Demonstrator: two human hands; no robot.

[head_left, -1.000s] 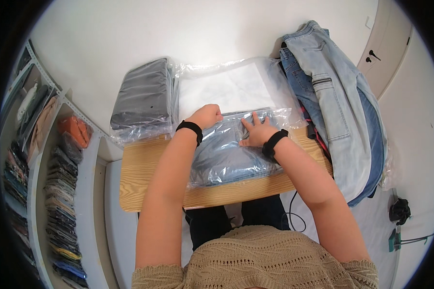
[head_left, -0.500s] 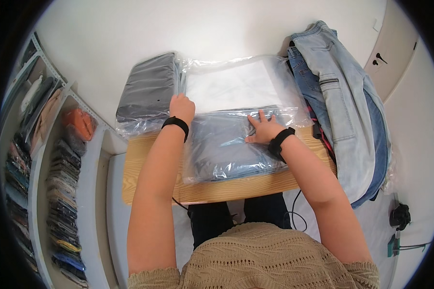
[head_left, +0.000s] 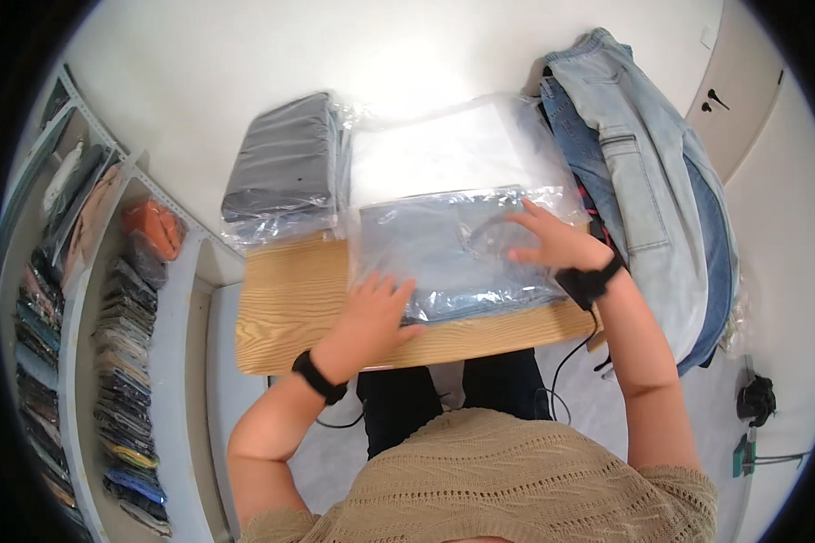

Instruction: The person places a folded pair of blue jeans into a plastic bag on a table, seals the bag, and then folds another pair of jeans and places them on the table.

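Toward the table's (head_left: 285, 303) front edge, left hand (head_left: 369, 317) is descending, leaving the bag's (head_left: 417, 235) top to right hand (head_left: 568, 242); both are spreading wide, perhaps touching.

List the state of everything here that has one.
Folded blue denim garment: inside a clear plastic bag, flat; sealing unclear.
Dark grey folded garment: bagged, lying flat.
Light-blue denim trousers: unbagged, draped lengthwise.
Rounded orange bundle: plastic-wrapped, shelved.
Bare left hand: open, at the blue garment's near-left corner.
Bare right hand: open, over the blue garment's right side.
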